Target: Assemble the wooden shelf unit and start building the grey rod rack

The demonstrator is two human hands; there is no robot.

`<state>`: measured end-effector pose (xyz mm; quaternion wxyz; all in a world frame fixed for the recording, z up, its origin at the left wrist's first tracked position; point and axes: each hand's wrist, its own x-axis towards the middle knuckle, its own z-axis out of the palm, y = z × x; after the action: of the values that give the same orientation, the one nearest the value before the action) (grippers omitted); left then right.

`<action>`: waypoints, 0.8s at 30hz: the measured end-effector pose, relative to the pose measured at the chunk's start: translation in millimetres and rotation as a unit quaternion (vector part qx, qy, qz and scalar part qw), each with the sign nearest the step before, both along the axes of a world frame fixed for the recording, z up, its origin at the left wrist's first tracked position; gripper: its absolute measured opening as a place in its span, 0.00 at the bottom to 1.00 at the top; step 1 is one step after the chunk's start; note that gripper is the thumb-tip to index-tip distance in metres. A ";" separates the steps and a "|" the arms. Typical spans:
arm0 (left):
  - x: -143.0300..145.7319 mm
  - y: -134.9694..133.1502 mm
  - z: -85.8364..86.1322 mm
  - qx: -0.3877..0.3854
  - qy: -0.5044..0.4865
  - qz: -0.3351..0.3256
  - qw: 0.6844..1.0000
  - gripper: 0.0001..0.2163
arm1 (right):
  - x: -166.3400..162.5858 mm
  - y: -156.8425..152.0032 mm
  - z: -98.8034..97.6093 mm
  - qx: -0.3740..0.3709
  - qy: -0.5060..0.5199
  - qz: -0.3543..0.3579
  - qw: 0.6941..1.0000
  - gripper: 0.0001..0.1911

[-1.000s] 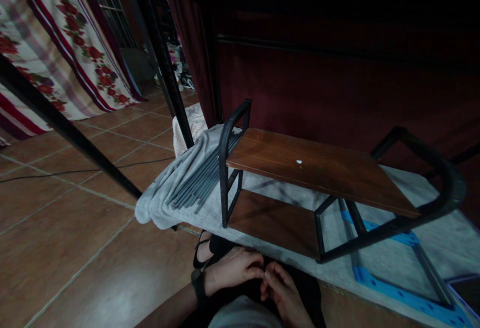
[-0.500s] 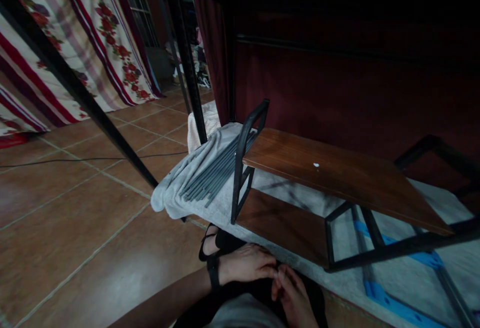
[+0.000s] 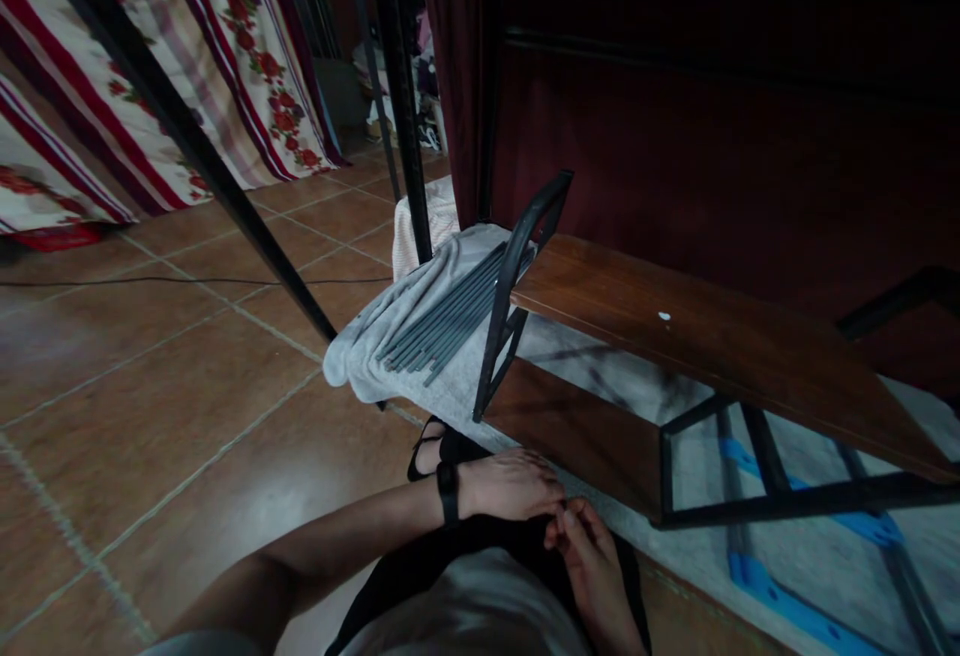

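Observation:
My left hand (image 3: 511,486) and my right hand (image 3: 589,551) meet fingertip to fingertip low in the view, above my lap. Both are curled in a pinch around something too small and dark to name. A black band sits on my left wrist. Just beyond them stands a two-tier rack with a black metal frame (image 3: 517,286) and brown wooden shelves (image 3: 720,346), resting on a grey cloth (image 3: 390,336).
A bundle of grey rods (image 3: 450,321) lies on the cloth left of the rack. Blue-taped frame parts (image 3: 780,606) lie on the cloth at right. Brown tiled floor (image 3: 150,386) spreads left, crossed by a black cable. Black poles and flowered curtains (image 3: 247,56) stand behind.
The view has swung left and down a little, so the rack sits further right. My hands stay together, fingers still pinched, shifted slightly right in the picture.

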<state>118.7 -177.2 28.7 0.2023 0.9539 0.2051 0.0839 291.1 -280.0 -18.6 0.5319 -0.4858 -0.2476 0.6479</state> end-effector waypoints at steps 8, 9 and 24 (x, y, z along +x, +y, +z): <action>2.6 4.3 -3.7 0.017 0.027 -0.003 0.999 0.12 | 1.6 -2.2 -3.3 -0.008 0.036 -0.006 0.999 0.23; 2.9 5.2 -4.0 0.021 0.022 -0.003 1.000 0.13 | 2.1 -2.5 -4.2 -0.010 0.047 -0.003 0.999 0.23; 4.5 9.2 -3.7 0.011 0.034 0.015 0.999 0.15 | 2.9 -4.0 -14.1 -0.032 0.107 0.001 0.994 0.21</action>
<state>123.2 -168.0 25.0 0.1831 0.9553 0.2250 0.0572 294.0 -284.0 -32.6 0.5385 -0.4303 -0.1690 0.7045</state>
